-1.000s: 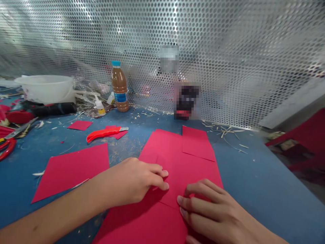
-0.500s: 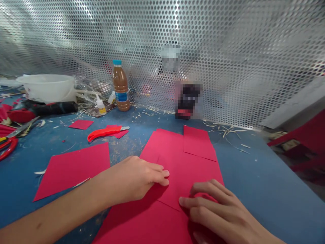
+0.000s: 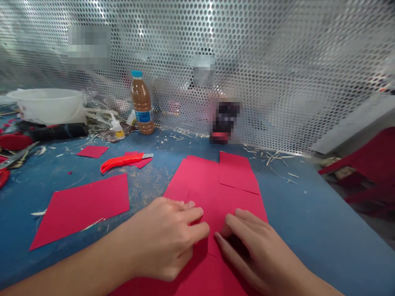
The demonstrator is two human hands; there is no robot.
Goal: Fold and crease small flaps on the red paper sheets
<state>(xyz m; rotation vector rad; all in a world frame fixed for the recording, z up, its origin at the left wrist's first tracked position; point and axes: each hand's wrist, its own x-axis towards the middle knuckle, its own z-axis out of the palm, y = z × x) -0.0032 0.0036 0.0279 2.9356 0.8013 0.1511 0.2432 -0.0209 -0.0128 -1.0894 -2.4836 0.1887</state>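
Observation:
Stacked red paper sheets (image 3: pixel 203 176) lie on the blue table in front of me, with a loose square red piece (image 3: pixel 237 170) on their far right corner. My left hand (image 3: pixel 169 234) is closed, fingers curled and fingertips pressed on a red piece lying on the sheets. Facing it from the right, my right hand (image 3: pixel 253 246) is also closed, its bent fingers and thumb on the same piece's right side. The fingers cover much of that piece's edges. To the left of the hands lies another red sheet (image 3: pixel 83 205).
A red-handled cutter knife (image 3: pixel 121 161) rests on red scraps. Behind stand a bottle of brown liquid (image 3: pixel 142 102), a small glue bottle (image 3: pixel 117 128) and a white tub (image 3: pixel 49 107). Scissors (image 3: pixel 4 174) and a black-handled tool (image 3: pixel 58 131) lie far left. A perforated metal panel (image 3: pixel 173 41) borders the table.
My left hand has come slightly nearer and its fingers are more curled. My right hand has shifted a little away from me and left, its fingers drawn closer together. The view has turned slightly right.

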